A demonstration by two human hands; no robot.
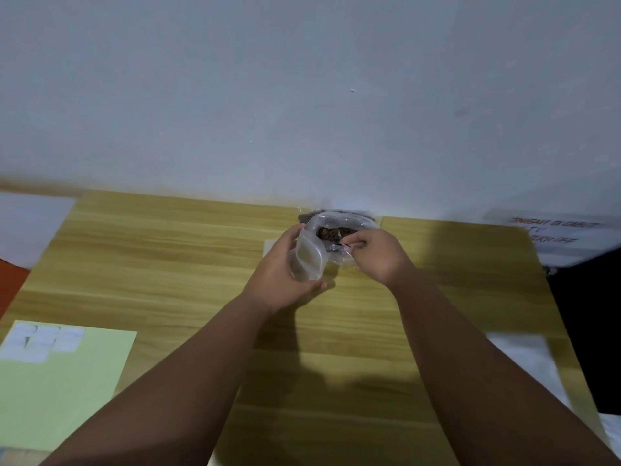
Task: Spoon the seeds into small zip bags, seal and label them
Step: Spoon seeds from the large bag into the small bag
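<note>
Head view: large clear plastic seed bag on pale wooden surface. Just left of it, left hand has its grip round a small clear zip bag. Right hand grip pinches a blurred dark utensil at the large bag's mouth.

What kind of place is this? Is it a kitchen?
Probably a desk in a home or office room, not clearly a kitchen: a wooden table stands against a plain white wall, with a handwritten note on the right and a green sheet of white labels.
</note>
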